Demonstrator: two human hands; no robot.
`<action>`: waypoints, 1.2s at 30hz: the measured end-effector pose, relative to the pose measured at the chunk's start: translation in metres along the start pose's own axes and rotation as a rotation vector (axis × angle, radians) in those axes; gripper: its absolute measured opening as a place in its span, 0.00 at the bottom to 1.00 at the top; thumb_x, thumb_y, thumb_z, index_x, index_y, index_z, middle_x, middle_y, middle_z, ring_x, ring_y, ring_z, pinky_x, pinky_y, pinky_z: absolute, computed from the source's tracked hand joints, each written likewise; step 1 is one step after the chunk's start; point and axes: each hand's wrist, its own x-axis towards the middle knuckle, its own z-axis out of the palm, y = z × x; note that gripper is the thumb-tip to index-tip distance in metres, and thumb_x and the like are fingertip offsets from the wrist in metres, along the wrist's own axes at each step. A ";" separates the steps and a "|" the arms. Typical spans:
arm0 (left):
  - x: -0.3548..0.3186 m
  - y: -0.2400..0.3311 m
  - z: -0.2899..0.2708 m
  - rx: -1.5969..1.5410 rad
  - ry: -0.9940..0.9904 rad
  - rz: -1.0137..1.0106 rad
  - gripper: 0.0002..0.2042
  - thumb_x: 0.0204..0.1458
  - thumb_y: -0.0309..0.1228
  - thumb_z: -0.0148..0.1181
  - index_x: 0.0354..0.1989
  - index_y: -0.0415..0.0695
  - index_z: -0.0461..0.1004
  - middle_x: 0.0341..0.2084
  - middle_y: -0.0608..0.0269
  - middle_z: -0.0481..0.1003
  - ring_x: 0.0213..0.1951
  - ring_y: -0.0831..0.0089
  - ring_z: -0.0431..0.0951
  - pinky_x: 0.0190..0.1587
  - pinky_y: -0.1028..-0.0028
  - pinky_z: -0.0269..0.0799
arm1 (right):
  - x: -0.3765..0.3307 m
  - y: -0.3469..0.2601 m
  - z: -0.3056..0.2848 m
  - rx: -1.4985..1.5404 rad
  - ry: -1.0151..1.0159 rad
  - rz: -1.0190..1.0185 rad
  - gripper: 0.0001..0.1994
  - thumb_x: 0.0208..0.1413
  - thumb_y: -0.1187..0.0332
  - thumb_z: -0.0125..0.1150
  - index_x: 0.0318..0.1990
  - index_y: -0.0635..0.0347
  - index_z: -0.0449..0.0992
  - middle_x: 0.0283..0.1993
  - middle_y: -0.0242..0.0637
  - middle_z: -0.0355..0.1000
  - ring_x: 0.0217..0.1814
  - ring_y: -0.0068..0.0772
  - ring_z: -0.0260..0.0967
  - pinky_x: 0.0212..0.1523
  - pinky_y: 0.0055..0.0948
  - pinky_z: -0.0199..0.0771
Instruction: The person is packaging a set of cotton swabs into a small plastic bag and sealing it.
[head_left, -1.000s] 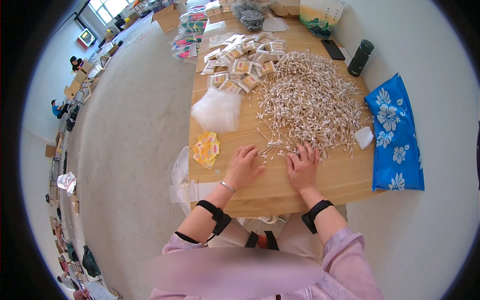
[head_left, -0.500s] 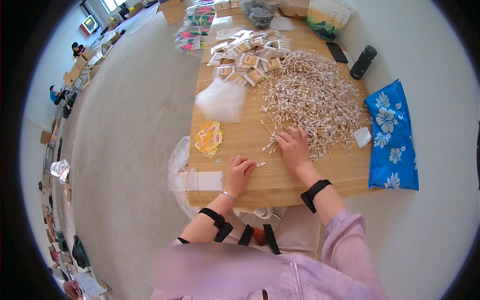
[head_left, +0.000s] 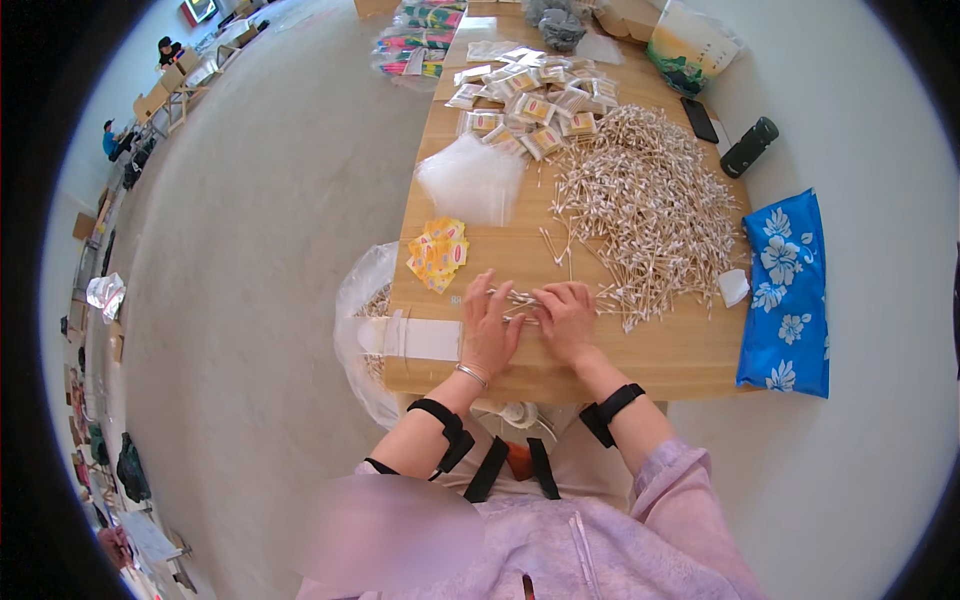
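My left hand (head_left: 489,325) and my right hand (head_left: 566,318) lie side by side near the front edge of a wooden table (head_left: 660,355). Between their fingertips they pinch a small bundle of cotton swabs (head_left: 520,297), held flat just above the tabletop. A large loose heap of cotton swabs (head_left: 645,190) spreads to the right and beyond my right hand. A few stray swabs (head_left: 553,245) lie just past my fingers. A small stack of yellow and red cards (head_left: 438,253) sits to the left of my left hand.
A pile of clear plastic bags (head_left: 470,178) lies behind the cards. Several filled packets (head_left: 530,100) cover the far table. A blue floral cloth (head_left: 790,290) hangs at the right edge, with a dark bottle (head_left: 750,147) and phone (head_left: 700,120) beyond. A clear sack (head_left: 365,310) hangs at the left edge.
My right hand drew back from the swab heap toward the table's front, and my left hand came to meet it. Both now hold a bundle of swabs together.
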 end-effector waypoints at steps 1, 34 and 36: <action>-0.001 -0.002 0.000 -0.002 0.001 -0.004 0.18 0.47 0.26 0.61 0.49 0.41 0.70 0.56 0.50 0.62 0.60 0.49 0.58 0.61 0.60 0.57 | -0.002 0.001 -0.003 -0.007 0.003 0.043 0.12 0.43 0.66 0.65 0.39 0.48 0.78 0.40 0.25 0.70 0.52 0.33 0.61 0.58 0.39 0.54; -0.004 -0.017 0.012 -0.070 -0.124 0.061 0.16 0.45 0.26 0.63 0.44 0.39 0.72 0.46 0.52 0.70 0.54 0.54 0.67 0.57 0.61 0.63 | -0.012 0.008 -0.011 -0.116 0.125 0.055 0.04 0.45 0.66 0.63 0.31 0.48 0.78 0.35 0.26 0.69 0.47 0.33 0.63 0.57 0.40 0.54; -0.004 -0.017 0.014 -0.130 -0.116 0.065 0.11 0.46 0.25 0.62 0.39 0.39 0.74 0.44 0.52 0.72 0.52 0.54 0.68 0.55 0.62 0.65 | -0.016 0.019 -0.020 -0.116 0.097 0.069 0.04 0.44 0.66 0.63 0.30 0.48 0.78 0.34 0.26 0.69 0.47 0.33 0.62 0.56 0.39 0.54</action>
